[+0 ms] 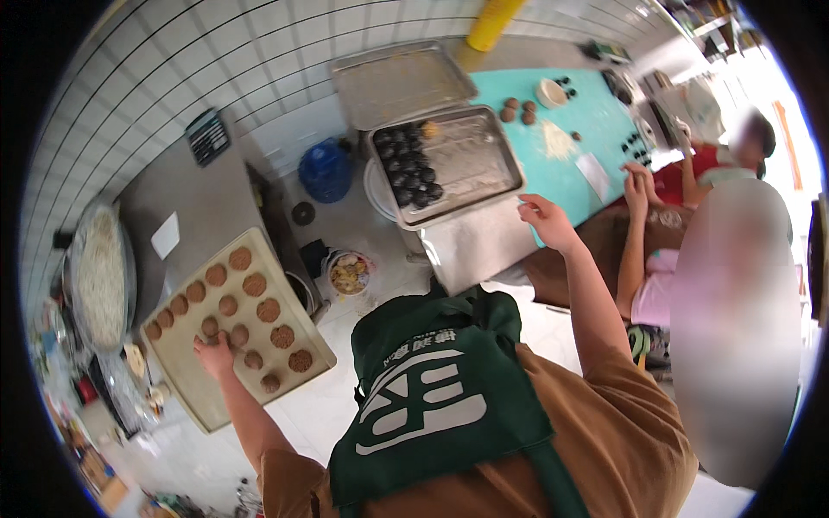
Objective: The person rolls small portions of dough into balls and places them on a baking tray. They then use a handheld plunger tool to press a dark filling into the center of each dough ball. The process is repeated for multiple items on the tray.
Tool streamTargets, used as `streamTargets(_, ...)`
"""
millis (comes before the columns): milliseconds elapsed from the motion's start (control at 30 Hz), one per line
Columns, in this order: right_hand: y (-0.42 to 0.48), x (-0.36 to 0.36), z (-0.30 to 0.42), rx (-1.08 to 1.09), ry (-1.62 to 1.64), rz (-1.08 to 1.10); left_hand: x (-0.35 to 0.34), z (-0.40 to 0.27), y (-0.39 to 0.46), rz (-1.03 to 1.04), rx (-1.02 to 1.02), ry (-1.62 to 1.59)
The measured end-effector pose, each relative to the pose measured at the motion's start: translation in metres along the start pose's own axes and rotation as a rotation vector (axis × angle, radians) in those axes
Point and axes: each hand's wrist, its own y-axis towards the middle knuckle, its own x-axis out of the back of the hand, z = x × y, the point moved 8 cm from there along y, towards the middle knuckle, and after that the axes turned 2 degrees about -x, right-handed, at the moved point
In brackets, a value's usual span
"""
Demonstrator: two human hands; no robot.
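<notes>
At the left, my left hand [215, 355] reaches over a baking tray [188, 395] and touches or nearly touches a brown dough ball [210, 326]; whether it grips one I cannot tell. Rows of brown dough rounds lie on this tray, some with a rough, crumbly top [268, 310]. My right hand [545, 219] is lifted near the corner of a metal tray [473, 162], fingers slightly curled, with nothing visible in it. Dark round pieces [403, 168] fill that tray's left part, beside one yellowish piece [429, 129].
A turquoise mat [583, 188] bears dough balls [509, 114], flour [557, 141], a bowl [551, 94] and a white scraper [593, 176]. Co-workers stand at the right; one's hands [638, 181] are over the mat. An open bin [350, 272] stands on the floor between the counters.
</notes>
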Motion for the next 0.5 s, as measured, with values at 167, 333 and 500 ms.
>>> streamTargets(167, -0.023, 0.02, -0.009, -0.089, -0.025, -0.066, -0.037, -0.004, 0.041, 0.241, -0.095, -0.065)
streamTargets(333, 0.019, 0.051, -0.065, -0.155, -0.024, -0.181, -0.021, -0.001, 0.031, 0.076, -0.002, 0.086)
streamTargets(500, 0.155, 0.088, -0.097, -0.135, -0.086, -0.335, 0.041, -0.077, -0.033, -0.087, 0.021, -0.164)
